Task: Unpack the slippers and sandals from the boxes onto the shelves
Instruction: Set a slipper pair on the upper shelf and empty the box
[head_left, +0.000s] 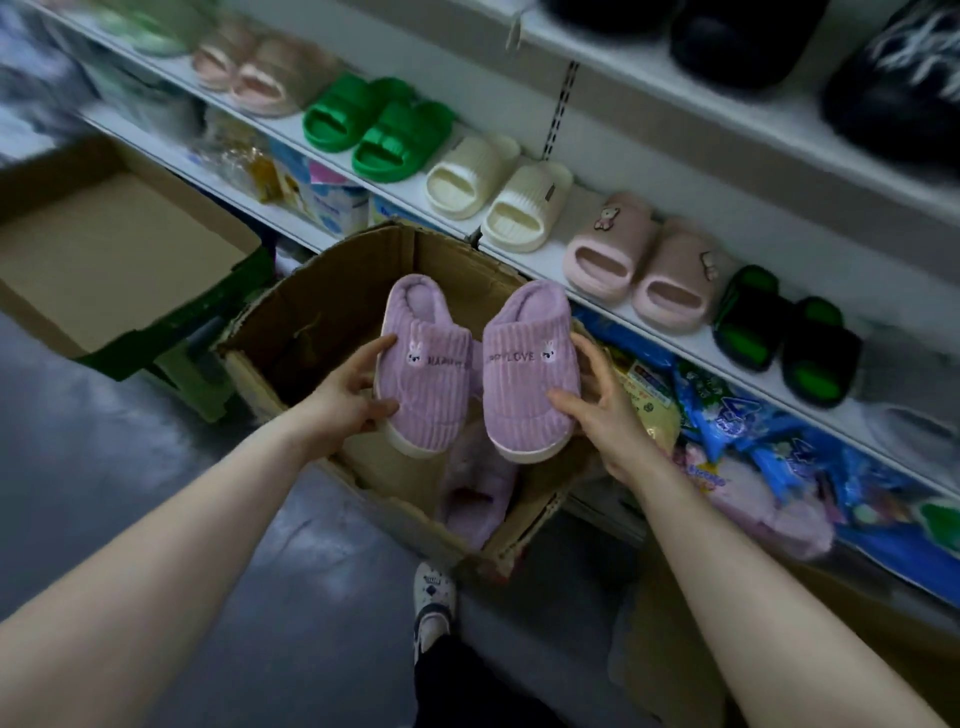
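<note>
Two plush lilac slippers (475, 366) were held above the open box (322, 312), one pinched at its outer edge by the left hand (353, 395), one by the right hand (597, 397). They were judged light, soft and best gripped by the firm sole.

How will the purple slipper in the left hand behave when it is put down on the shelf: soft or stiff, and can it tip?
The purple slipper in the left hand looks plush with ribbed fabric, so the upper probably yields and grips well. Its white sole looks thick and flat, so it should likely stand steady on the shelf. It seems light: the fingers hold it at one edge.
</note>
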